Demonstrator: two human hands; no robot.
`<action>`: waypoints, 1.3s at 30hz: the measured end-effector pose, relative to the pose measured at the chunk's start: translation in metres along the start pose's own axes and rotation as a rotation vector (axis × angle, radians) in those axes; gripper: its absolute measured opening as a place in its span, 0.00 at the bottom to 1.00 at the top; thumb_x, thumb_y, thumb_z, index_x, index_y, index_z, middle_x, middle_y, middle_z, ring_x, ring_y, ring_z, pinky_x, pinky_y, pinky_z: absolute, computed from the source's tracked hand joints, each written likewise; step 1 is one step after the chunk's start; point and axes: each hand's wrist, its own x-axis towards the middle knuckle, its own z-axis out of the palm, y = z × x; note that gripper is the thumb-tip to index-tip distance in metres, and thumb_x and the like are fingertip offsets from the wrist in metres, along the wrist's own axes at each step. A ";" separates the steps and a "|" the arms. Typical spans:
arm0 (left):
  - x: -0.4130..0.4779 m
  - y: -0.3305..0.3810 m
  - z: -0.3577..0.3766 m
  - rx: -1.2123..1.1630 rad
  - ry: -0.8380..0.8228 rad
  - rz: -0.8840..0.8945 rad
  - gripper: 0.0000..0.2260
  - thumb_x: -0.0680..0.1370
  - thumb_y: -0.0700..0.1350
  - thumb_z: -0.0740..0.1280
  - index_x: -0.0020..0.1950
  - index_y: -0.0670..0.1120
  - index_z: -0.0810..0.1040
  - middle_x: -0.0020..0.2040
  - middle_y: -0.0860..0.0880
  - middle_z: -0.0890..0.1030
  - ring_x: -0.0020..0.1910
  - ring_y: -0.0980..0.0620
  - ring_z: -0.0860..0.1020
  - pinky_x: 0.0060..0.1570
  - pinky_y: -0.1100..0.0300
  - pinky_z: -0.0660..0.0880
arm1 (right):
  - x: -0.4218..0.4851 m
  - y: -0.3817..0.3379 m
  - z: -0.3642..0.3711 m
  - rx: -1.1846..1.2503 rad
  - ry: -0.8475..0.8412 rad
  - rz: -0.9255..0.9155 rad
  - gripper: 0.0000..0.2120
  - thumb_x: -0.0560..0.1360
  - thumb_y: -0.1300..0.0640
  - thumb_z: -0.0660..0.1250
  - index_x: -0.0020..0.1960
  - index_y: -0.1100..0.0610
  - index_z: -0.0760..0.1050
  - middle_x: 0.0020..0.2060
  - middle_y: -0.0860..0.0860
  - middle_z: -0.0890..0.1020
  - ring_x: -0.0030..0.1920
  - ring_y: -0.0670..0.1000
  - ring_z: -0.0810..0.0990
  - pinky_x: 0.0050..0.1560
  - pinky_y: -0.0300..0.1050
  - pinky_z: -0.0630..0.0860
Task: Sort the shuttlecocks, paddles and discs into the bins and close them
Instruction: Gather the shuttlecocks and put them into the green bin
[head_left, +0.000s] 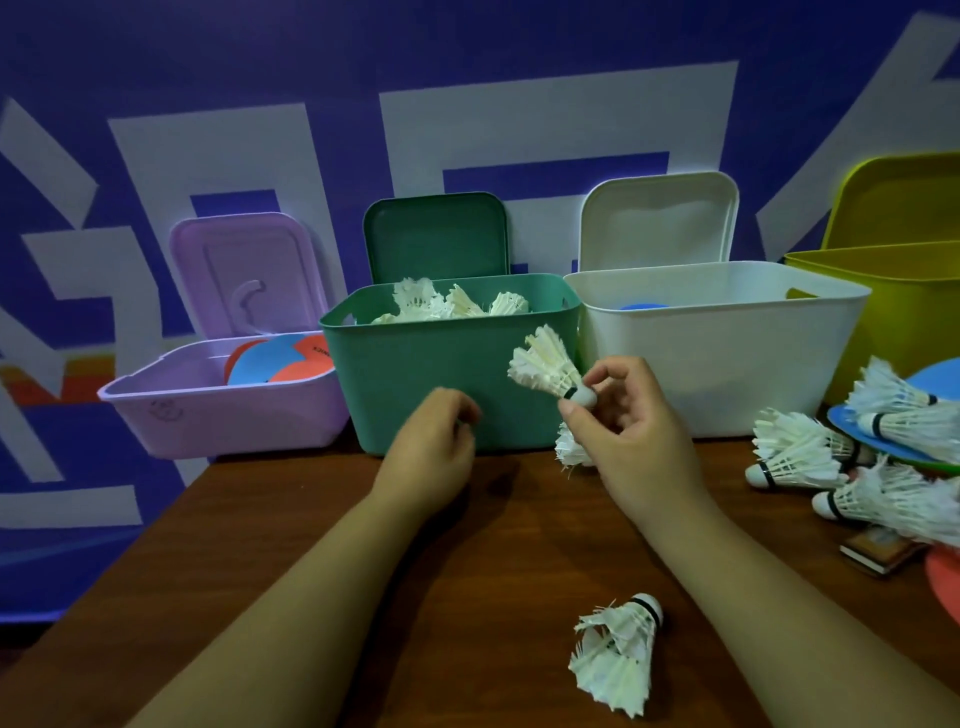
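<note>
The right grip (634, 431) pinches a white shuttlecock (545, 366) by its round cork, just in front of the green bin (415, 384). Its feathers are frayed and point up and to the left, and a dark band sits near the cork. A second shuttlecock (571, 447) sticks out under the same palm; only its feathers show. The left grip (431, 441) has its fingers curled away from the camera, so I cannot tell whether it holds something. A heap of shuttlecocks (800, 452) on the surface (311, 545) is cut off at the right edge.

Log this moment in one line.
right hand pinches shuttlecock | left hand curled, contents hidden | green bin open, holds shuttlecocks | loose shuttlecock on table
</note>
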 end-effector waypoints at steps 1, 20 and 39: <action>0.000 0.003 0.004 0.013 -0.079 0.040 0.09 0.80 0.40 0.63 0.56 0.52 0.76 0.52 0.56 0.75 0.50 0.57 0.74 0.53 0.56 0.75 | 0.004 -0.003 0.000 -0.007 0.041 -0.013 0.11 0.79 0.54 0.74 0.55 0.43 0.74 0.43 0.46 0.81 0.42 0.49 0.82 0.42 0.50 0.83; -0.002 0.007 0.010 0.027 -0.356 0.173 0.09 0.80 0.45 0.63 0.58 0.56 0.76 0.55 0.59 0.75 0.53 0.56 0.76 0.55 0.50 0.77 | 0.089 -0.015 0.000 -0.381 0.118 -0.098 0.12 0.81 0.58 0.66 0.55 0.46 0.86 0.51 0.42 0.83 0.46 0.39 0.79 0.48 0.28 0.73; -0.007 0.041 0.046 -0.065 -0.478 0.204 0.25 0.82 0.40 0.65 0.77 0.60 0.72 0.75 0.62 0.72 0.70 0.61 0.68 0.75 0.55 0.65 | 0.034 0.060 -0.046 -0.845 -0.359 0.065 0.11 0.78 0.52 0.70 0.59 0.39 0.80 0.50 0.44 0.72 0.60 0.51 0.72 0.63 0.53 0.74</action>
